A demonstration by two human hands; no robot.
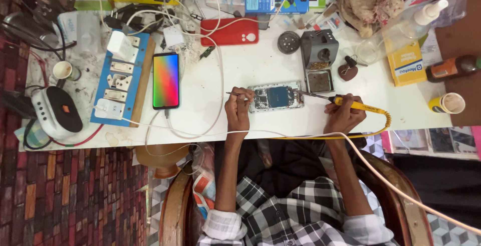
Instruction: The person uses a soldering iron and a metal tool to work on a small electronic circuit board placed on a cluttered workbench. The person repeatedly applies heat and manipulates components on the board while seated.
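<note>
Opened phone (pixel 276 96), lying flat near the front edge of the white desk (pixel 250 65) with its circuit board bare, looks light, stiff and fragile, so I judge it is best held by its outer frame and not by the board. Left hand (pixel 237 109) rests at its left end, fingers closed on thin tweezers (pixel 235 94), wrist bent toward the phone; right hand (pixel 344 114) is wrapped like a pen grip on a yellow soldering iron (pixel 350 104), tip touching the phone's right end. Further out lie a lit phone (pixel 166 80), a red case (pixel 229 31) and an iron stand (pixel 319 60).
</note>
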